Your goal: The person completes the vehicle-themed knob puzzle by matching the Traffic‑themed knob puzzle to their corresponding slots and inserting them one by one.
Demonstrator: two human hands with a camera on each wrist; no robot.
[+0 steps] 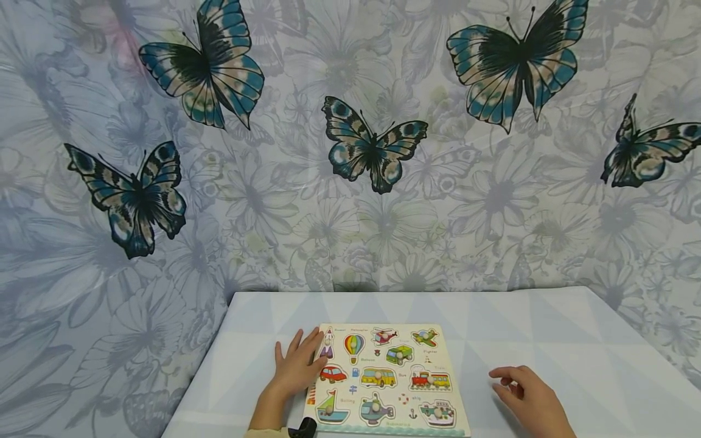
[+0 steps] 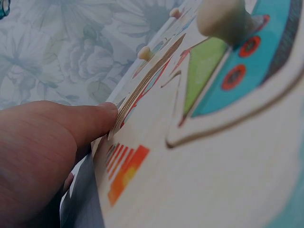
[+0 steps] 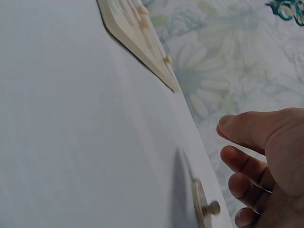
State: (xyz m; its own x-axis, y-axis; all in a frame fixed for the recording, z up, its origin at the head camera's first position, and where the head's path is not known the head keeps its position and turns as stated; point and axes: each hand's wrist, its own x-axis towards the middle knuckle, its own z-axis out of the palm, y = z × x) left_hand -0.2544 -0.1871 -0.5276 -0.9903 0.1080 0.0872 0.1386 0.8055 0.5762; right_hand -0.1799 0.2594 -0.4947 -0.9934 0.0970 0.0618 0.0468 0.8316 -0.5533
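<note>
A wooden knob puzzle board (image 1: 405,395) with vehicle pictures lies on the table. My left hand (image 1: 296,369) rests at its left edge, fingers spread and thumb (image 2: 95,121) over the border beside the red car (image 1: 332,374). The left wrist view shows a cut-out recess (image 2: 152,88) close by the thumb. To the right of the board, my right hand (image 1: 532,398) hovers over the table, fingers loosely bent and holding nothing. Below its fingers in the right wrist view is a thin loose piece with a knob (image 3: 213,208), which the hand hides in the head view.
The white table (image 1: 274,310) has a pale triangle pattern and ends at a wall covering (image 1: 306,243) with flowers and butterflies. Knobbed pieces such as the bus (image 1: 378,377), train (image 1: 431,381) and submarine (image 1: 375,410) sit in the board.
</note>
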